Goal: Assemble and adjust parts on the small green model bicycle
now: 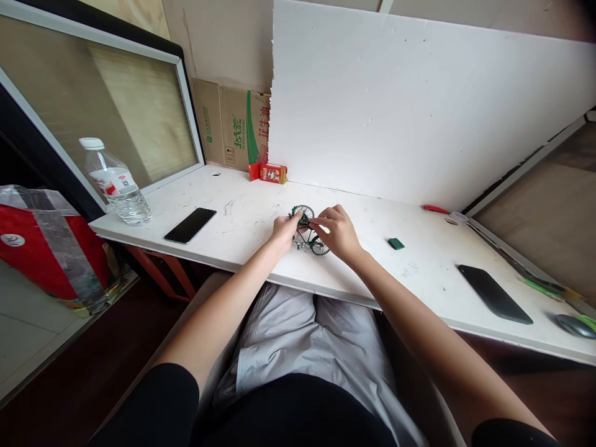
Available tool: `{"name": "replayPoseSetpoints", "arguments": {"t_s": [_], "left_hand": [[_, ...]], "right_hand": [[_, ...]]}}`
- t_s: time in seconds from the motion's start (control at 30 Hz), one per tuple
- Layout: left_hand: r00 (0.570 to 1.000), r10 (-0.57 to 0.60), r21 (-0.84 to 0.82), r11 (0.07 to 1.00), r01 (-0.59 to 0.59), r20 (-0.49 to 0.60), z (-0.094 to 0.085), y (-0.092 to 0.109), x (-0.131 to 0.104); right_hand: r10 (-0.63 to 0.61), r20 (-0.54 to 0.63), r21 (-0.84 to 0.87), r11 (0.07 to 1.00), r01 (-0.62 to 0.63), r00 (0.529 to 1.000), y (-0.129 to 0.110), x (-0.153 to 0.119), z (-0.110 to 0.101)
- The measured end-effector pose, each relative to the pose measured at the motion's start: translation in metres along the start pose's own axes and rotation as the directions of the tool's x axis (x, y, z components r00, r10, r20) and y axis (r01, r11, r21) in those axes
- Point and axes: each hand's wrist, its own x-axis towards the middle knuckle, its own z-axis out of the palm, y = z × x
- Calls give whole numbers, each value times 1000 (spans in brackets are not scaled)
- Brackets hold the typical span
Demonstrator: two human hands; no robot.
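A small dark green model bicycle (320, 246) with thin-spoked wheels is held just over the white table (251, 248), close to its front edge. My left hand (285, 230) grips it around one wheel, thumb on top. From the other side my right hand (339, 231) pinches at the middle of the bicycle, near that same wheel; whether a tiny part sits between the fingertips is too small to tell. A flat dark green piece (395, 243) lies on the table to the right of my right hand.
On the left are a black phone (190, 225) and a water bottle (118, 186). A red packet (270, 173) stands at the back by a cardboard box (233, 127). To the right lie a red-handled tool (436, 208), a black phone-shaped slab (494, 293) and a mouse (576, 325).
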Motion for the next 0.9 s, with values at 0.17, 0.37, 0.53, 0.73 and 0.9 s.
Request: {"name": "replayPoseSetpoints", "arguments": {"t_s": [0.17,0.37,0.53,0.73,0.9], "left_hand": [[999,50,-6,999,-50,-13,4,-3,-2],[999,30,-34,999,-31,-38,6,-1,-3],[999,29,-27,999,-29,-25,5,0,-7],[998,55,24,998,-56,32,8,-1,-16],[990,70,70,994,-78,120,13,-3,-25]], "right_hand": [[-115,203,-244,956,164,972,-3,13,3],[-159,293,-311,917,251,943,-2,15,3],[-159,292,-234,944,232,943,0,15,1],[107,4,171,980,-106,994,8,12,-8],[252,50,309,916,-255,966,18,10,-17]]}}
